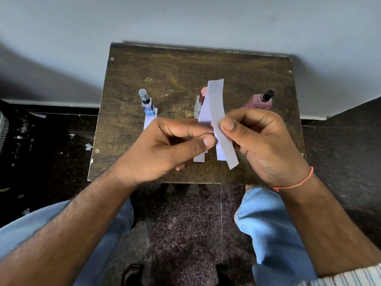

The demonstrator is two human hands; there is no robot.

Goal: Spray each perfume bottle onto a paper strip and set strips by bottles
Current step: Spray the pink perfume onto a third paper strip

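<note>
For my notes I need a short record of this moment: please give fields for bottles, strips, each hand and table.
bottles: three upright, blue bottle, middle bottle, pink bottle
strip already placed: laid strip at the blue bottle
strips in hands: front strip, back strip
left hand: pinches the back strip
right hand: pinches the front strip
table: dark, worn wood

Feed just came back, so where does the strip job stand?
Done, it seems: one strip already lies by the blue bottle. In hand: both hands, left and right, pinch paper strips above the table. Left: the middle bottle and pink bottle show no strip beside them, though the hands hide part of the table.
</note>
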